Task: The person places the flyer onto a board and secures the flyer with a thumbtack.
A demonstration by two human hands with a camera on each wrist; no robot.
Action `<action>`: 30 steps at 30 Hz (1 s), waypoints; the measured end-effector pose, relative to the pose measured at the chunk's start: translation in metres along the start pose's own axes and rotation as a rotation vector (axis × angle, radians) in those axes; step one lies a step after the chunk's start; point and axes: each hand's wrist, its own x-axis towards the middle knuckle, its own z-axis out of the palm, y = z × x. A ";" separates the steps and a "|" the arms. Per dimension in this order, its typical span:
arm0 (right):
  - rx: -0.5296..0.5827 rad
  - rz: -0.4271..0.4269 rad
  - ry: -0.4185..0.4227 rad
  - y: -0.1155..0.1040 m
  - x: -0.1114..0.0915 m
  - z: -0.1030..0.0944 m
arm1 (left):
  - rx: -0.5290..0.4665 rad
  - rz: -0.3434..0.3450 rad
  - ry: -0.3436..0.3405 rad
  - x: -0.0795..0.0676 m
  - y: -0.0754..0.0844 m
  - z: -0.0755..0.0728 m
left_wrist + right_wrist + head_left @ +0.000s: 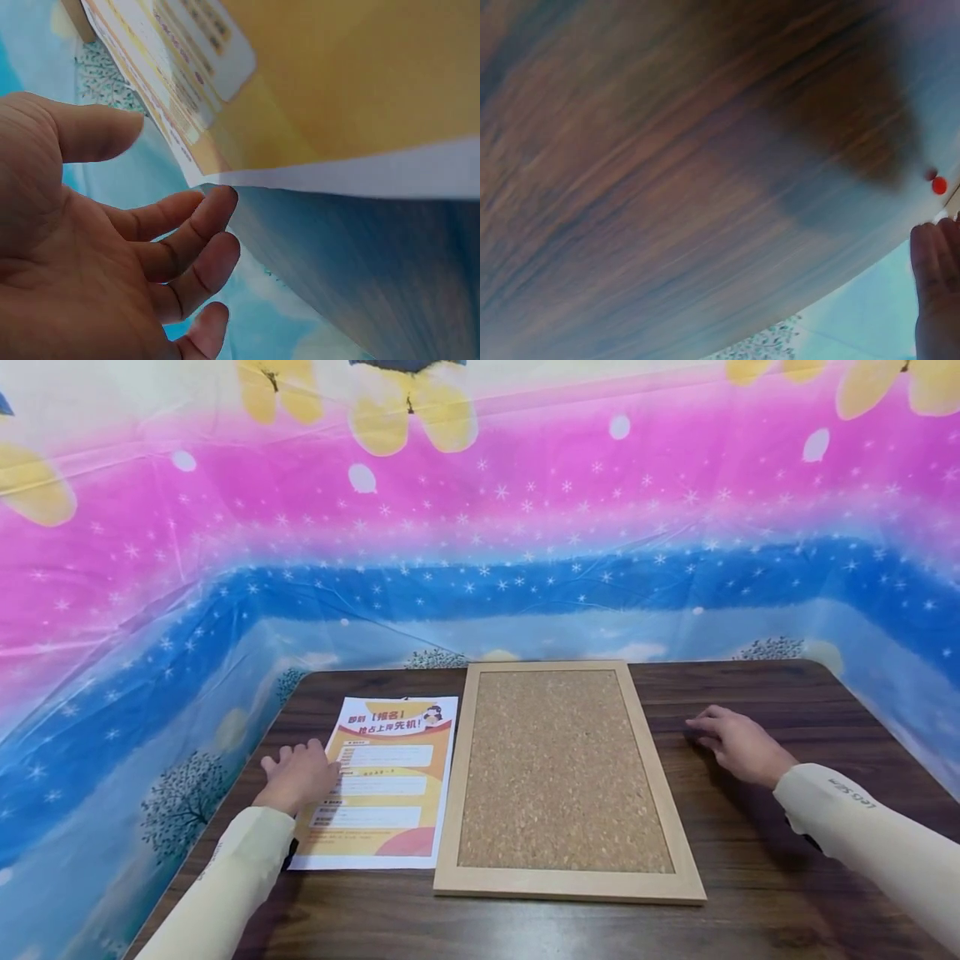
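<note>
My left hand (300,777) is at the left edge of a printed poster (384,793) lying on the table. In the left wrist view its fingers (184,232) are loosely bent at the paper's edge, the thumb apart; nothing is gripped, and contact with the edge is hard to tell. Right of the poster lies a cork board (558,768) with a pale wooden frame. My right hand (738,743) hovers low over the table to the board's right. Near its fingertips the right wrist view shows a small red round object (940,185), apart from the fingers; its kind is unclear.
Everything lies on a dark wood-grain table (555,931). A pink and blue printed cloth (525,527) hangs behind and around it. The board's far end reaches the table's back edge. A small dark spot shows at the poster's top edge.
</note>
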 end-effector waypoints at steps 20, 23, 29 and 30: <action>-0.016 0.034 0.050 0.014 0.005 0.010 | 0.004 -0.051 -0.087 -0.001 -0.004 0.003; -0.010 0.043 0.057 0.013 0.005 0.011 | -0.006 -0.047 -0.092 -0.001 -0.004 0.003; 0.012 0.054 0.043 0.013 0.007 0.010 | -0.051 -0.031 -0.098 -0.001 -0.008 0.002; 0.017 0.059 0.032 0.013 0.007 0.009 | -0.069 -0.038 -0.096 0.000 -0.008 0.002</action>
